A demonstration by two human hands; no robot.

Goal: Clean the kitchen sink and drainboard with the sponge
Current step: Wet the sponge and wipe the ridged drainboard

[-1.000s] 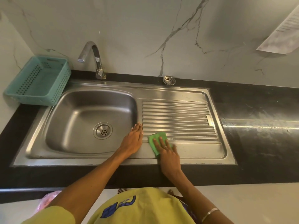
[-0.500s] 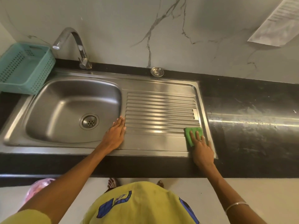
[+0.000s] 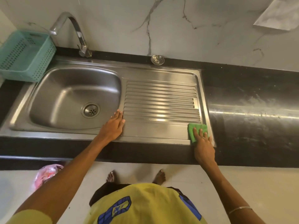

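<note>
Right hand pressing a green sponge on the drainboard's lower right corner

The right hand [image 3: 203, 147] is lying flat, fingers straight, pressing the sponge [image 3: 196, 130] onto the drainboard [image 3: 161, 101] at right of centre. The left hand [image 3: 114, 125] is resting flat, fingers together, between the sink [image 3: 64, 97] and the ridges. A paper sheet [image 3: 281, 13] is hanging at upper right; its writing is too blurred to read.

1. A teal perforated basket [image 3: 24, 55] sits on the black counter [image 3: 252, 101] at far left.
2. A loose metal strainer [image 3: 157, 59] lies by the marble wall.
3. A pink bag [image 3: 47, 174] rests on the floor.
</note>
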